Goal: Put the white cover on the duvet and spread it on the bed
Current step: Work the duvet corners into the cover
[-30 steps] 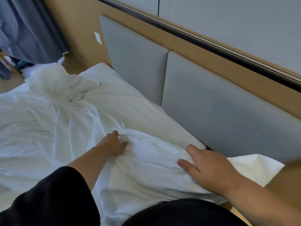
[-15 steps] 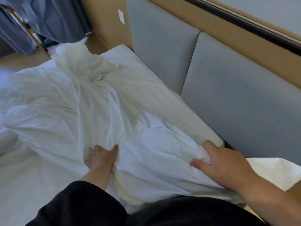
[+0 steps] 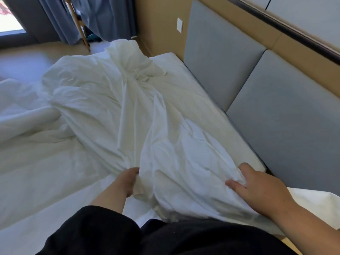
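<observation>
Your left hand (image 3: 128, 181) sits low in the middle of the frame, fingers curled into a fold of the white cover (image 3: 165, 144) and gripping it. Your right hand (image 3: 257, 188) is at the lower right, thumb and forefinger pinching a bunched ridge of the same cover, the other fingers lying along the cloth. The cover runs as a crumpled band from your lap up to a twisted heap at the upper middle of the frame. It lies on the bed (image 3: 46, 190), whose sheet shows at the left and lower left. Grey headboard panels (image 3: 276, 107) fill the right side, just beside the mattress edge. Blue curtains (image 3: 60, 19) hang at the upper left.
</observation>
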The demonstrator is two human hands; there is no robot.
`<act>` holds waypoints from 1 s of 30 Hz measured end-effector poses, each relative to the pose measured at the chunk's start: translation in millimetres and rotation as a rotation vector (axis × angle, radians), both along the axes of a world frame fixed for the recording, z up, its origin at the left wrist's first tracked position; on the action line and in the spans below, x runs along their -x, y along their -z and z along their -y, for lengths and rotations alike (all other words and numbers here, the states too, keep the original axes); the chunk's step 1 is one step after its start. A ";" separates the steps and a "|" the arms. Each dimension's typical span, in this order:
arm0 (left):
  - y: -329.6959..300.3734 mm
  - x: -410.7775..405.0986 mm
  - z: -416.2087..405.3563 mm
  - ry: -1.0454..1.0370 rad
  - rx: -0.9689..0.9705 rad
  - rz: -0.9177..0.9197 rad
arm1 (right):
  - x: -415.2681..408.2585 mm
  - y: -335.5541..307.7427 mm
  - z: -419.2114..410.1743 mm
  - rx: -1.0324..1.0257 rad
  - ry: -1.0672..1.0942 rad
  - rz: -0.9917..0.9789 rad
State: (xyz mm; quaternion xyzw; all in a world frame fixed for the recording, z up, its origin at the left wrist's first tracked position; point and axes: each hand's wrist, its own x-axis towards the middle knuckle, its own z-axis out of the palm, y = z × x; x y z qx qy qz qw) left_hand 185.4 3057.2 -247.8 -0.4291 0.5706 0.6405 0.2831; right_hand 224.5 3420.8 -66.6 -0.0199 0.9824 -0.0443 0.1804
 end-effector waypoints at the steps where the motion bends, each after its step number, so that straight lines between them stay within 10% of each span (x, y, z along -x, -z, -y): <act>1: -6.9 0.3 1.7 -0.011 0.064 -0.046 | -3.8 0.0 0.8 -0.003 0.017 -0.002; 6: -33.1 8.3 6.3 -0.192 -0.037 -0.270 | -20.4 -1.2 9.5 0.029 0.067 -0.049; 12: -45.2 1.8 16.8 -0.131 0.374 -0.186 | -19.5 -7.5 -2.2 -0.029 0.141 -0.116; 20: -96.6 -61.6 194.6 -0.500 0.399 -0.316 | 5.7 -8.8 -17.1 -0.064 0.219 -0.169; 26: -79.1 -58.0 170.0 0.267 0.846 0.019 | 5.5 1.9 40.5 -0.022 0.026 -0.149; 30: -51.8 -45.9 84.4 0.821 1.079 -0.157 | 10.5 3.2 70.7 0.003 -0.044 -0.154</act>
